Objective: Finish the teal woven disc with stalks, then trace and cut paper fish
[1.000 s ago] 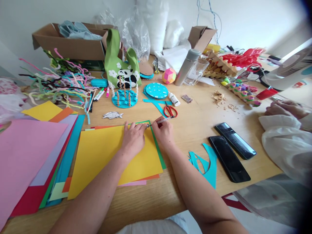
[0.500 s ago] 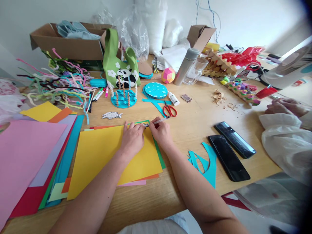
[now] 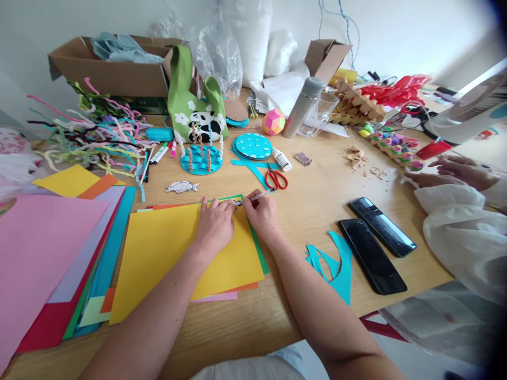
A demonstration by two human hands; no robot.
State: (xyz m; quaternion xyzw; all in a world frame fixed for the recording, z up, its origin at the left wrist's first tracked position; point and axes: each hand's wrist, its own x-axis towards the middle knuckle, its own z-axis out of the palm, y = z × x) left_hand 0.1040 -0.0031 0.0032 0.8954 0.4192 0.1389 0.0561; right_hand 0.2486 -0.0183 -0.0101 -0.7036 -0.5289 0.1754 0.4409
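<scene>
My left hand lies on a yellow sheet of paper, fingers partly spread. Its fingertips press on a small grey-and-white paper cutout near the sheet's upper right corner; most of that piece is hidden. A slim white pen is pinched in my right hand, its rear end pointing to the right. The pen's tip is by the cutout but covered by my fingers. Under the yellow sheet, edges of green paper, orange and pink show. A fish-shaped paper cutout rests beyond the stack.
Red-handled scissors and a glue bottle lie ahead. Blue scraps and two phones are on the right, near a co-worker's hands. Coloured sheets cover the left; a steel bottle stands behind.
My hands and the pen have barely moved. On the right, the co-worker's hands have shifted left and their fingers have spread.
</scene>
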